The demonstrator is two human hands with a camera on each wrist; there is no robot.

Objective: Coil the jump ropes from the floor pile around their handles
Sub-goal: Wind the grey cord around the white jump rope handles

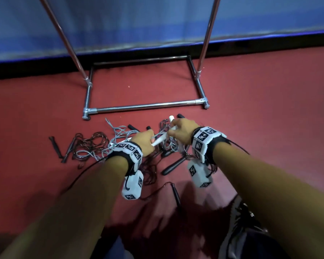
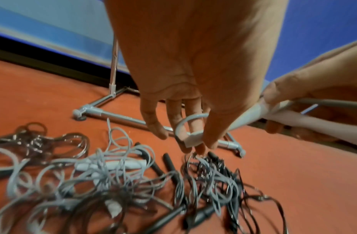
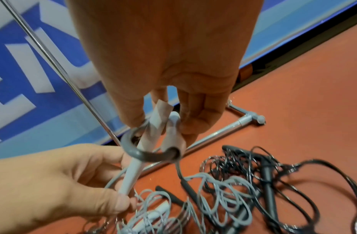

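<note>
Over the pile, both my hands hold one grey jump rope with two white handles (image 1: 160, 140). My right hand (image 1: 173, 130) pinches the upper ends of both handles (image 3: 160, 121) side by side, and a grey rope loop (image 3: 145, 152) curls round them. My left hand (image 1: 150, 142) grips the lower end of one handle (image 2: 193, 139) together with a strand of the rope (image 2: 183, 125). Below on the red floor lies the tangled pile (image 1: 101, 144) of grey and dark ropes, with another white handle (image 2: 121, 165) in it.
A chrome rack base (image 1: 146, 106) stands just beyond the pile, its two uprights (image 1: 207, 34) rising before a blue wall banner (image 1: 138, 19). Several black handles (image 1: 173, 166) lie among the ropes. My shoe (image 1: 239, 217) is at the lower right.
</note>
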